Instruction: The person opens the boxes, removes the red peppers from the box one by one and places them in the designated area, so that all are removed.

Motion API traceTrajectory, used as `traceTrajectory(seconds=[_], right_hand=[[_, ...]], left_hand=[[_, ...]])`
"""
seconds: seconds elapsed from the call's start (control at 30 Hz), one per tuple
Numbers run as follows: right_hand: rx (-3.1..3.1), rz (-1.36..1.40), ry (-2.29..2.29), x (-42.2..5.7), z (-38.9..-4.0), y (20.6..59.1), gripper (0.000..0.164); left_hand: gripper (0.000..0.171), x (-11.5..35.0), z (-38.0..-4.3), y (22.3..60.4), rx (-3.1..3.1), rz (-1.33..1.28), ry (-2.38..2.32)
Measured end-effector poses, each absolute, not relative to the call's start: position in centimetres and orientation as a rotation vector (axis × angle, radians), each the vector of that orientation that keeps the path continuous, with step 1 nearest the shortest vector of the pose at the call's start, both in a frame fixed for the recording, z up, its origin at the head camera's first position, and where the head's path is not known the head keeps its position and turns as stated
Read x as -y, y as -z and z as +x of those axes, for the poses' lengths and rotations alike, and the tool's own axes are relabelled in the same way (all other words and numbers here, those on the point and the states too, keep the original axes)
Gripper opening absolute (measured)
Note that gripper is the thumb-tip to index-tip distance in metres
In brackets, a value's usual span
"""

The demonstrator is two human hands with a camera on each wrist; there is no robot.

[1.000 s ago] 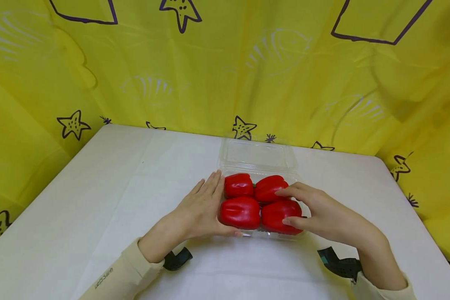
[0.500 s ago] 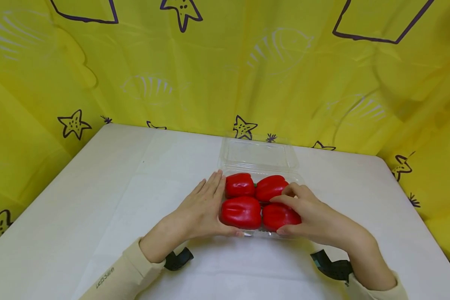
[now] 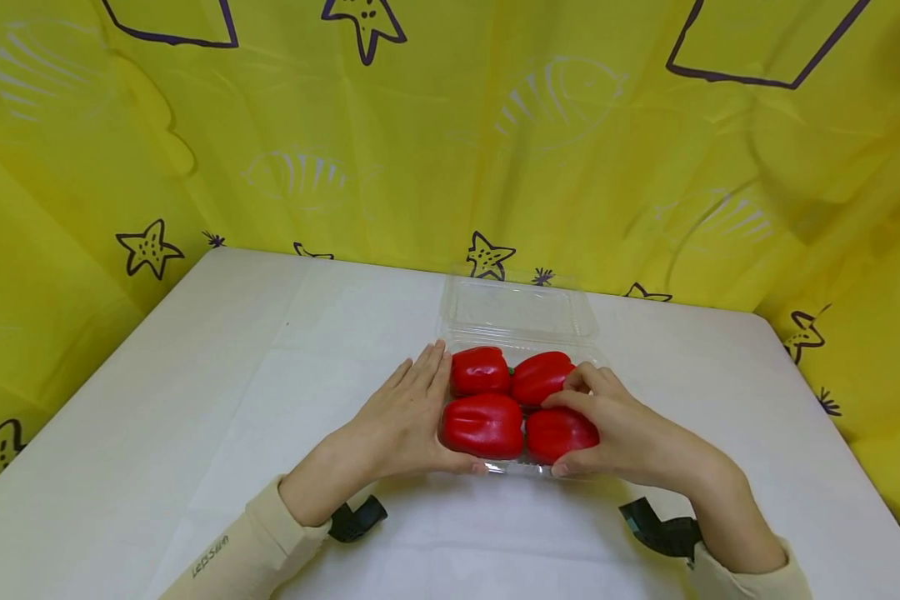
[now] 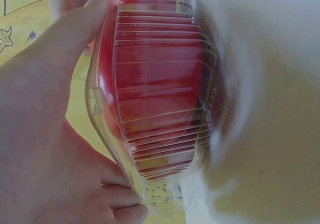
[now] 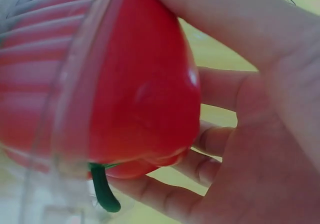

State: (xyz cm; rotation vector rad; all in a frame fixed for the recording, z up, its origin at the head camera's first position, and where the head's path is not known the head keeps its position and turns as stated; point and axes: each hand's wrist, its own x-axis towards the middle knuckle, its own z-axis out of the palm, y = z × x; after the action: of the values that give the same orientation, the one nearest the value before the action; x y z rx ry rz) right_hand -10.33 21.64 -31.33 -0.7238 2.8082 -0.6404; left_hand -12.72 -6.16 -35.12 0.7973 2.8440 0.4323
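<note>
Several red bell peppers lie in two rows in a clear plastic clamshell container [image 3: 510,469]. My left hand [image 3: 401,417] rests along the container's left side, fingers straight, the thumb at its front edge. The left wrist view shows the ribbed container wall [image 4: 160,84] beside that hand. With thumb and fingers, my right hand [image 3: 630,433] grips the front right bell pepper [image 3: 558,435]. Its green stem [image 5: 105,189] shows in the right wrist view. Next to it sit the front left pepper [image 3: 482,427], the back left pepper [image 3: 480,371] and the back right pepper [image 3: 542,377].
The container's clear lid [image 3: 525,308] lies open toward the back of the white table [image 3: 270,400]. A yellow curtain [image 3: 420,167] with sea-animal drawings hangs behind and at both sides of the table. A black strap piece [image 3: 660,529] sits under the right wrist.
My right hand has moved left and taken hold of the front right bell pepper, whose right end has shifted left. The left hand stays in place.
</note>
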Motion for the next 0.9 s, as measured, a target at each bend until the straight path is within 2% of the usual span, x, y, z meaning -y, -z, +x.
traceTrajectory(seconds=[0.3,0.7,0.9], right_hand=[[-2.794,-0.711,0.696,-22.0,-10.3,31.1,0.049],[-2.781,-0.695,0.823,-23.0,-10.0,29.9,0.05],[-2.839,-0.715,0.818,-23.6,-9.8,29.1,0.045]], left_hand=[[0.128,6.2,-12.7,35.1,-2.853,0.811,-0.412],[0.129,6.2,-12.8,35.0,-2.828,0.797,-0.449],[0.128,6.2,-12.7,34.9,-2.836,0.808,-0.433]])
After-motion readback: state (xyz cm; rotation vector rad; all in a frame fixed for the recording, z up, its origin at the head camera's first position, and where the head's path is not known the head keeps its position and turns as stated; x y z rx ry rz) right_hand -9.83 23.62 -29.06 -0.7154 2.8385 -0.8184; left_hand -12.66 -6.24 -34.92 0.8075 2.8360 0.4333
